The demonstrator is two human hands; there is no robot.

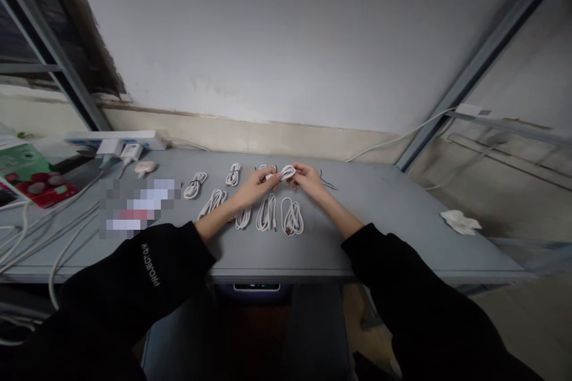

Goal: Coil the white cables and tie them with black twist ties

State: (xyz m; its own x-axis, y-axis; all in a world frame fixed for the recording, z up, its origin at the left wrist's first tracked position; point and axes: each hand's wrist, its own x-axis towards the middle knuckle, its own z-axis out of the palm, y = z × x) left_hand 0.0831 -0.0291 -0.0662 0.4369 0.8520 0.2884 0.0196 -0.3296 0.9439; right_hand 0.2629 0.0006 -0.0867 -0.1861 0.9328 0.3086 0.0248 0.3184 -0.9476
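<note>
Location: the white coiled cable (288, 172) is raised in my hands, right of the power strip (156, 139) and nearer me. My left hand (258, 187) is pinched on its side toward the power strip; my right hand (308, 180) appears closed on the side away from it. Assessment: likely light, flexible, slightly springy, smooth; sharp bends could strain it. Recommended hold: across the gathered strands, mid-coil.
</note>
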